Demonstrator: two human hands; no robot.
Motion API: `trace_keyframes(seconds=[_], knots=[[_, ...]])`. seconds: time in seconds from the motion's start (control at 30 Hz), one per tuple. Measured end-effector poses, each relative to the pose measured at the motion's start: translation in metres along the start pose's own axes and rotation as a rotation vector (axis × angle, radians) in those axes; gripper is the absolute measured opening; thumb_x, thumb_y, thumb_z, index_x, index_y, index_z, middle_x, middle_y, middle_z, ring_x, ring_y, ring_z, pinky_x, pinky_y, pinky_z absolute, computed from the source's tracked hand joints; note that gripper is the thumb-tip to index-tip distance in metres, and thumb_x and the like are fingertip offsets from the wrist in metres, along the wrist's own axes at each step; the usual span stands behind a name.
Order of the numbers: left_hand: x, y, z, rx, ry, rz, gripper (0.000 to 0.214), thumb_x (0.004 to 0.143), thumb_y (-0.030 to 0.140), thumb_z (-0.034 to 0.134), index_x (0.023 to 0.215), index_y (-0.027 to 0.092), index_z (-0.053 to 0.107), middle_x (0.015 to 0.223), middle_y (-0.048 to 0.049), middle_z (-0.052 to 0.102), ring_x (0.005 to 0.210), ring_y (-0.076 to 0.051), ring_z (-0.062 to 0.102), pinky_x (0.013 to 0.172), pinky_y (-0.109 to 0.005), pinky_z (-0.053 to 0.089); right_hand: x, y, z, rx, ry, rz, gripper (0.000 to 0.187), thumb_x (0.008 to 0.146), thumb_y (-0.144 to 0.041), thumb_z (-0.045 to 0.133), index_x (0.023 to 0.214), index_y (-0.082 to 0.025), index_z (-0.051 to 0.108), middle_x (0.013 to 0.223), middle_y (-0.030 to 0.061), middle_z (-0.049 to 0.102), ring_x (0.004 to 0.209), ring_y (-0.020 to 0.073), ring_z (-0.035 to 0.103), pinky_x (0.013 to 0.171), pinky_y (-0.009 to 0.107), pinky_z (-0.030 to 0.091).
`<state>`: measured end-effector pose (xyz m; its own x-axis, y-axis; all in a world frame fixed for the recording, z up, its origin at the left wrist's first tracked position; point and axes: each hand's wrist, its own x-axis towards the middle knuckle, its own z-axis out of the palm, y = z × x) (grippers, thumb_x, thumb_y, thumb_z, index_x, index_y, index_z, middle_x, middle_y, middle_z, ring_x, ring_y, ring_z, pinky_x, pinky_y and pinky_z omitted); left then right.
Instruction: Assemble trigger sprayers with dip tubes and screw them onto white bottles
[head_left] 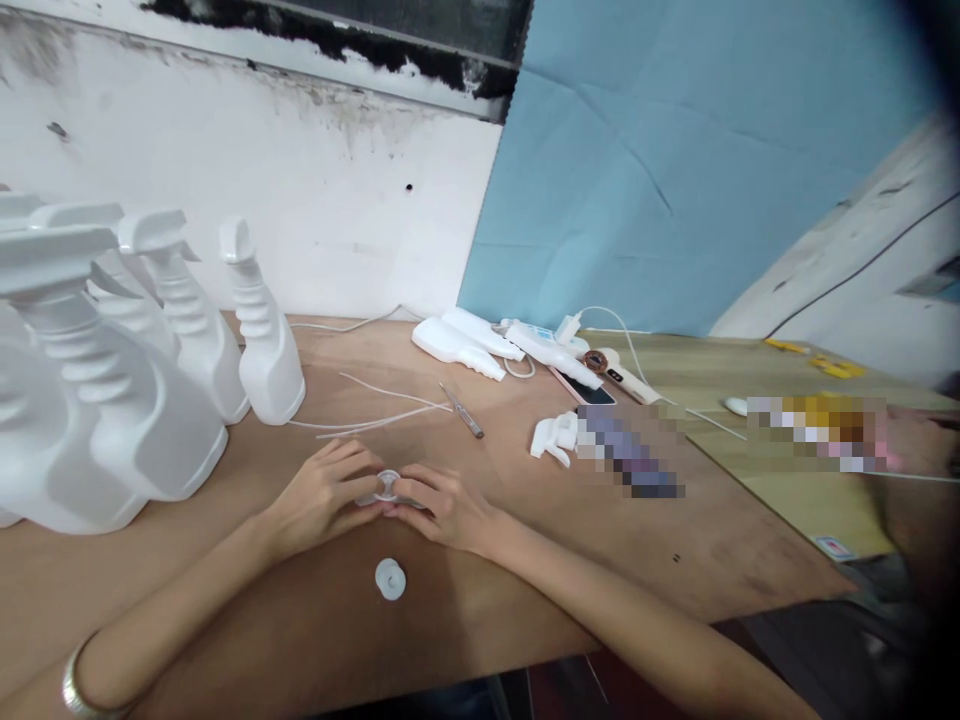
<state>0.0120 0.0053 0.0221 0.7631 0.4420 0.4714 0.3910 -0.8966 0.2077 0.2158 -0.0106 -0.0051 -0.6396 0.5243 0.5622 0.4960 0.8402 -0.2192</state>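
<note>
Both hands meet over the brown tabletop around a small white plastic piece with a round end. My left hand pinches it from the left side, and my right hand grips it from the right, fingertips pressed close together. The fingers cover much of the piece, so its full shape is hidden. Just below them, towards the front edge, lies a small white round cap-like part. A screwdriver rests beyond my right hand, beside several thin white tubes.
Several white spray bottles stand at the left. White empty-looking bottles lie at the back by a cable and a phone. A white trigger spray head sits right of my hands. A person's hand is at far right.
</note>
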Motion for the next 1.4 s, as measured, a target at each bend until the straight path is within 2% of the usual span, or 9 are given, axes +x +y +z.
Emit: trace_keyframes(seconds=[0.23,0.47,0.63,0.83,0.97,1.13,1.27,1.33,1.4], knots=[[-0.002,0.009,0.0,0.069,-0.029,-0.111,0.019,0.083,0.035,0.046,0.091,0.019,0.051,0.098,-0.0041,0.058,0.088,-0.018,0.049,0.075,-0.033,0.032,-0.002,0.0,0.003,-0.016,0.072,-0.064,0.019,0.081,-0.025,0.052,0.098,-0.019,0.049,0.09,0.0057,0.063,0.078,0.0154,0.059,0.07,0.027,0.049],[-0.002,0.01,0.001,0.069,-0.08,-0.122,0.018,0.085,0.032,0.042,0.092,0.018,0.05,0.092,-0.0038,0.058,0.085,-0.018,0.049,0.071,-0.031,0.031,-0.006,-0.002,-0.005,0.201,0.071,0.161,0.052,0.073,-0.036,0.06,0.115,-0.018,0.036,0.104,0.0107,0.058,0.094,0.0188,0.057,0.078,0.032,0.048],[-0.004,0.012,0.004,0.021,-0.067,-0.21,0.012,0.083,0.027,0.043,0.089,0.018,0.048,0.088,-0.0014,0.057,0.079,-0.017,0.051,0.068,-0.03,0.03,0.011,0.03,-0.029,0.022,0.161,0.298,0.023,0.084,-0.018,0.041,0.107,-0.019,0.046,0.101,0.0078,0.058,0.094,0.0163,0.055,0.084,0.033,0.044],[-0.005,0.011,0.005,-0.057,-0.024,-0.274,0.015,0.081,0.03,0.046,0.092,0.02,0.047,0.092,-0.0009,0.056,0.082,-0.016,0.051,0.069,-0.028,0.032,0.04,0.074,-0.018,-0.476,-0.274,0.145,0.031,0.082,-0.01,0.041,0.111,-0.013,0.051,0.105,0.0125,0.057,0.101,0.0245,0.046,0.086,0.04,0.038],[-0.008,0.008,0.004,-0.112,-0.003,-0.282,0.015,0.081,0.029,0.047,0.093,0.02,0.048,0.093,-0.0007,0.056,0.082,-0.016,0.052,0.07,-0.028,0.033,0.043,0.08,-0.006,-0.484,-0.341,0.132,0.017,0.079,-0.008,0.046,0.09,-0.014,0.059,0.086,0.0114,0.062,0.092,0.0223,0.051,0.086,0.037,0.038],[-0.01,0.007,0.008,-0.142,0.018,-0.267,0.015,0.08,0.03,0.049,0.091,0.02,0.049,0.093,-0.0007,0.056,0.085,-0.016,0.052,0.071,-0.027,0.033,0.032,0.082,-0.016,-0.402,-0.235,0.228,0.012,0.08,-0.01,0.046,0.076,-0.017,0.054,0.075,0.0087,0.062,0.081,0.0202,0.056,0.076,0.032,0.043],[-0.01,0.006,0.011,-0.171,0.012,-0.289,0.017,0.08,0.033,0.05,0.092,0.02,0.05,0.092,-0.0002,0.056,0.085,-0.016,0.052,0.07,-0.027,0.032,0.031,0.066,-0.033,-0.276,-0.033,0.36,0.014,0.089,-0.022,0.029,0.093,-0.018,0.042,0.077,0.0076,0.062,0.067,0.0169,0.06,0.06,0.03,0.048],[-0.011,0.006,0.012,-0.177,0.011,-0.293,0.018,0.08,0.034,0.051,0.092,0.021,0.05,0.092,0.0001,0.056,0.085,-0.016,0.052,0.071,-0.027,0.032,0.035,0.046,-0.039,-0.109,0.101,0.434,0.018,0.091,-0.024,0.018,0.101,-0.02,0.033,0.079,0.0056,0.063,0.062,0.0135,0.061,0.056,0.027,0.05],[-0.011,0.006,0.012,-0.175,0.013,-0.292,0.018,0.079,0.034,0.052,0.091,0.021,0.05,0.091,0.0001,0.056,0.085,-0.016,0.052,0.071,-0.027,0.032,0.04,0.021,-0.043,0.217,0.218,0.508,0.014,0.091,-0.028,0.024,0.101,-0.022,0.03,0.08,0.0032,0.063,0.061,0.012,0.062,0.056,0.027,0.052]])
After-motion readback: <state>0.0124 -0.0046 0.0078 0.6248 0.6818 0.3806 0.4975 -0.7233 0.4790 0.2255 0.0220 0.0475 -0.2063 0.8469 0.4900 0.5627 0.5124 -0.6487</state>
